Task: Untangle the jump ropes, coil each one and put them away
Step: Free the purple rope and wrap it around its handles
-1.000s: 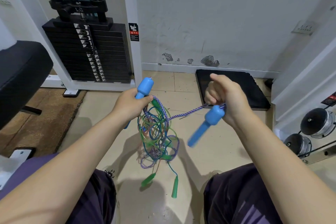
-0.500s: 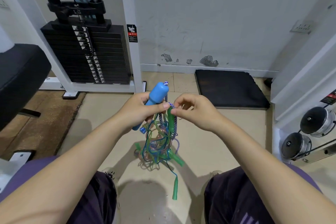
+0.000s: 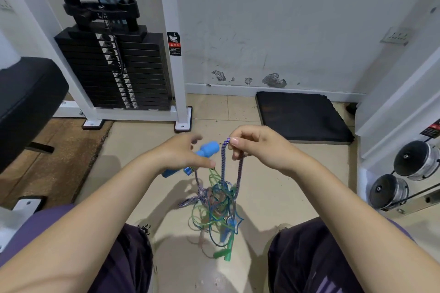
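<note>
A tangle of jump ropes (image 3: 217, 204) hangs between my knees: a purple-and-white braided cord, thin green and blue cords. My left hand (image 3: 181, 154) holds a blue handle (image 3: 207, 150) lying across its palm, thumb and fingers partly stretched out. My right hand (image 3: 256, 147) pinches a loop of the braided cord (image 3: 223, 162) between thumb and forefinger and lifts it above the knot. Green handles (image 3: 225, 253) dangle at the bottom of the tangle, close to the floor.
A weight-stack machine (image 3: 119, 71) with a white frame stands ahead on the left. A black padded seat (image 3: 26, 102) is at the far left, a black floor mat (image 3: 302, 116) by the wall, and chrome dumbbells (image 3: 404, 173) at the right.
My right hand has risen and moved right, drawing a loop of braided cord out of the knot. My left hand's fingers have loosened on the blue handle, which now tilts lower.
</note>
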Motion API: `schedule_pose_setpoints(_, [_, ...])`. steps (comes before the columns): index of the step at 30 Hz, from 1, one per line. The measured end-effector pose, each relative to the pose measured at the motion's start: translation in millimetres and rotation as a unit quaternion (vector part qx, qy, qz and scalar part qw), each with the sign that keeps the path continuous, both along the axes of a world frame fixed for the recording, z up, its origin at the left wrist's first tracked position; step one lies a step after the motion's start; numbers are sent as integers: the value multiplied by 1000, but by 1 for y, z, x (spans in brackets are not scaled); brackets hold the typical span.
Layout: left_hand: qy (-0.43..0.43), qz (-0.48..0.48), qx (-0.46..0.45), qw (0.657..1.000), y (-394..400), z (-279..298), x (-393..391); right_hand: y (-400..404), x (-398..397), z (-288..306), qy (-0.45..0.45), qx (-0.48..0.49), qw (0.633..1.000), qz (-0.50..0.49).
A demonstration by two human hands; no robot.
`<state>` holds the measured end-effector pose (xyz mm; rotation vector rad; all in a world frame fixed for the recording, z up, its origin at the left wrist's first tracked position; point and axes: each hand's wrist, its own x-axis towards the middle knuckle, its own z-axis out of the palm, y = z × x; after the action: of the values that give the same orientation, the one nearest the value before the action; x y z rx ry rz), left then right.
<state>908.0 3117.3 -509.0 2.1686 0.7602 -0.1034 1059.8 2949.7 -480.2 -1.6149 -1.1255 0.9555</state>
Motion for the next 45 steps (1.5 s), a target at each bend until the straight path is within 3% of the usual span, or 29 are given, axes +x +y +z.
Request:
schedule_pose_setpoints(2, [-62,-81,-93,990,-7,4,1,1,-5,2,45,23,999,13])
schedule_pose_setpoints(4, [-135,-159,-205,956,-21,7,4,3,-10,4,77,49,996,18])
schedule_pose_setpoints(7, [-141,-152,-288,935,-40,1,10,4,-11,8,110,93,990,0])
schedule_pose_setpoints(11, [-71,-130,-215,965,-42,-5,14,1,1,18,89,125,983,-103])
schedule_pose_setpoints(17, [28,-112,-21,993,-16,-15,13,-14,32,24,-185,66,943,-269])
schedule_pose_setpoints(20, [-25,-99,-75,992,-9,-10,9,-18,37,17,-268,11,932,-245])
schedule_pose_setpoints(24, [-92,-91,-153,980,-15,1,7,-17,29,7,-296,-39,942,-154])
schedule_pose_setpoints(26, [-108,-99,-164,975,-24,6,6,-11,18,2,-270,-19,959,-90])
schedule_pose_setpoints(28, [-119,-110,-178,971,-31,12,6,-5,6,-2,-182,-12,983,-10])
schedule_pose_setpoints(32, [-119,-125,-190,967,-30,17,6,-5,-3,-1,-60,-77,993,71])
schedule_pose_setpoints(35, [-111,-124,-213,963,-21,14,4,-6,-2,7,-83,-119,987,73])
schedule_pose_setpoints(38, [-98,-125,-226,961,-18,12,2,-6,1,13,-156,-109,980,53])
schedule_pose_setpoints(41, [-76,-135,-212,965,-16,12,1,-7,8,17,-134,9,989,-67])
schedule_pose_setpoints(43, [-75,-132,-177,972,-11,13,1,-9,16,18,-104,85,976,-169])
schedule_pose_setpoints(45, [-83,-120,-130,981,-6,13,1,-11,21,18,-83,115,968,-208])
